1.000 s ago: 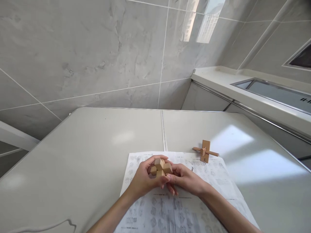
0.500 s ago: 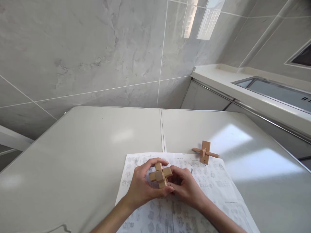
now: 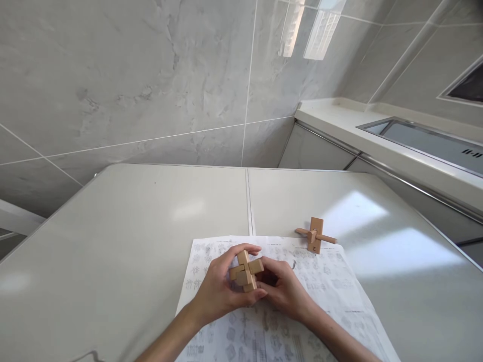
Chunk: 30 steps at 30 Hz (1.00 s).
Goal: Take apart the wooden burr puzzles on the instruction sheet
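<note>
A wooden burr puzzle [image 3: 244, 271] of interlocking light-brown blocks is held above a printed sheet. My left hand [image 3: 219, 281] curls around its left side, thumb at the lower edge and index finger over the top. From the right, my right hand [image 3: 285, 286] grips the puzzle with bent fingers, their tips partly hidden behind the blocks. A second wooden puzzle [image 3: 316, 236], a flat piece marked 2 crossed by a pointed rod, rests at the sheet's upper right edge, apart from both hands.
The printed paper sheet [image 3: 320, 311] lies under my hands, covered in small diagrams. It rests on a pale table [image 3: 143, 216] with a seam down its middle. Behind stands a grey tiled wall [image 3: 151, 75]; a white counter [image 3: 339, 118] with a glass-topped panel runs along the right.
The puzzle has turned and tilted slightly in my hands, so its front block sits lower. Both hands keep their grip. The whole view has shifted a little.
</note>
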{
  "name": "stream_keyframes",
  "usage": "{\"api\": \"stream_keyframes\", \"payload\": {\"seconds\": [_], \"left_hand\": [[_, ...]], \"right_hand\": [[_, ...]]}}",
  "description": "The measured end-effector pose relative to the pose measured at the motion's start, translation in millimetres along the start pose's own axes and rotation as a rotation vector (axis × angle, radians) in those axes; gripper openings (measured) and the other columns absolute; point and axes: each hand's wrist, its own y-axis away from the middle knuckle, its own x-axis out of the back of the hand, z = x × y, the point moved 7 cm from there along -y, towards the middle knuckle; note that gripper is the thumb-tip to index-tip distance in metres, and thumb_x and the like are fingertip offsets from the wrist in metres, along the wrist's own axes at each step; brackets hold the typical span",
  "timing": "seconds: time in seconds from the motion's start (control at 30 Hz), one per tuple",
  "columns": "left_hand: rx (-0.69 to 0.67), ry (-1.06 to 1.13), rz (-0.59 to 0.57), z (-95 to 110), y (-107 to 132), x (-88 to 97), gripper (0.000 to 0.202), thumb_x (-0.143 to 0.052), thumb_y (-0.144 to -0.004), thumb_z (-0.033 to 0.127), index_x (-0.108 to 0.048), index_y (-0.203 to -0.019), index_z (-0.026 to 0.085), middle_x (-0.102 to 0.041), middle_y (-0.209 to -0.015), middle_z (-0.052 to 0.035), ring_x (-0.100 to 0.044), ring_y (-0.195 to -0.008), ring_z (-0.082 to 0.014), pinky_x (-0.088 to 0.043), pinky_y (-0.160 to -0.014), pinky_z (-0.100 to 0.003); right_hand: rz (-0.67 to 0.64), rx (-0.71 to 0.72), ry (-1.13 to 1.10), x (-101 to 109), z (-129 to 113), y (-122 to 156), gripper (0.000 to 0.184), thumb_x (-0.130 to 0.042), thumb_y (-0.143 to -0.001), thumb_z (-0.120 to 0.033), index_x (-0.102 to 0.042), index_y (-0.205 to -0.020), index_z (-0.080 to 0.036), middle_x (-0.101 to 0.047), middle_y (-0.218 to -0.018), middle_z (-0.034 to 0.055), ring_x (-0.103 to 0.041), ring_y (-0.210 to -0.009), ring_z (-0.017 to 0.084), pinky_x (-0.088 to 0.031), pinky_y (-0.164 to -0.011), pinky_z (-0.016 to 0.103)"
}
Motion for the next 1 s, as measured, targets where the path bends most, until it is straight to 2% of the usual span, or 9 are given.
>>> {"api": "stream_keyframes", "payload": {"seconds": [0.23, 0.3, 0.4, 0.47, 0.63, 0.8, 1.0], "left_hand": [[0.014, 0.018, -0.018, -0.9, -1.3, -0.5, 0.066, -0.092, -0.076, 0.04, -0.066, -0.135, 0.03, -0.069, -0.137, -0.0103, -0.073, -0.107, -0.0287, -0.064, -0.089, -0.038], [-0.004, 0.016, 0.003, 0.6, -2.0, 0.3, 0.064, -0.092, -0.076, 0.038, -0.067, -0.134, 0.03, -0.07, -0.136, -0.0098, -0.072, -0.113, -0.0305, -0.063, -0.094, -0.04], [-0.034, 0.024, 0.029, 4.0, -2.4, 1.4, 0.061, -0.091, -0.077, 0.037, -0.067, -0.132, 0.029, -0.072, -0.133, -0.0095, -0.071, -0.117, -0.0318, -0.062, -0.098, -0.041], [-0.035, 0.026, 0.037, 4.8, -2.4, 2.0, 0.06, -0.091, -0.078, 0.038, -0.066, -0.132, 0.029, -0.071, -0.134, -0.0099, -0.071, -0.116, -0.0318, -0.063, -0.097, -0.041], [-0.006, 0.028, 0.081, 0.7, -2.2, 6.5, 0.06, -0.089, -0.078, 0.042, -0.065, -0.131, 0.028, -0.07, -0.137, -0.0114, -0.069, -0.122, -0.0341, -0.061, -0.102, -0.044], [0.018, 0.141, 0.139, -4.6, -3.6, 13.2, 0.06, -0.085, -0.082, 0.055, -0.064, -0.131, 0.027, -0.071, -0.134, -0.0135, -0.068, -0.126, -0.0359, -0.063, -0.098, -0.044], [0.081, 0.259, 0.28, -10.0, -4.4, 27.2, 0.068, -0.062, -0.091, 0.079, -0.062, -0.13, 0.024, -0.07, -0.135, -0.0163, -0.069, -0.122, -0.0334, -0.061, -0.091, -0.039]], "right_hand": [[-0.037, 0.018, 0.023, -1.4, -0.6, 0.7, 0.02, -0.073, -0.092, -0.038, -0.065, -0.086, -0.021, -0.06, -0.073, -0.0006, -0.049, -0.064, 0.016, -0.041, -0.061, 0.029], [-0.049, 0.028, -0.007, -1.6, -1.8, 0.6, 0.021, -0.075, -0.093, -0.04, -0.067, -0.096, -0.022, -0.064, -0.078, 0.0005, -0.053, -0.066, 0.017, -0.044, -0.063, 0.029], [-0.063, 0.051, -0.071, -1.1, -4.5, 0.5, 0.037, -0.078, -0.092, -0.046, -0.066, -0.119, -0.024, -0.069, -0.088, 0.0034, -0.061, -0.072, 0.02, -0.049, -0.065, 0.031], [-0.069, 0.06, -0.081, -0.8, -5.9, 0.5, 0.044, -0.078, -0.093, -0.051, -0.065, -0.126, -0.024, -0.07, -0.092, 0.0049, -0.063, -0.075, 0.021, -0.051, -0.068, 0.033], [-0.051, 0.074, -0.041, 1.3, -9.6, -0.5, 0.036, -0.072, -0.098, -0.053, -0.068, -0.12, -0.025, -0.067, -0.086, 0.0022, -0.06, -0.072, 0.019, -0.049, -0.066, 0.03], [0.003, 0.062, -0.025, 4.3, -10.8, -1.3, 0.031, -0.059, -0.105, -0.053, -0.066, -0.102, -0.023, -0.059, -0.068, -0.0021, -0.058, -0.06, 0.018, -0.046, -0.061, 0.029], [0.162, 0.064, 0.179, 11.3, -4.4, 0.5, 0.015, -0.063, -0.102, -0.036, -0.067, -0.111, -0.025, -0.069, -0.077, 0.0015, -0.062, -0.065, 0.02, -0.047, -0.063, 0.03]]}}
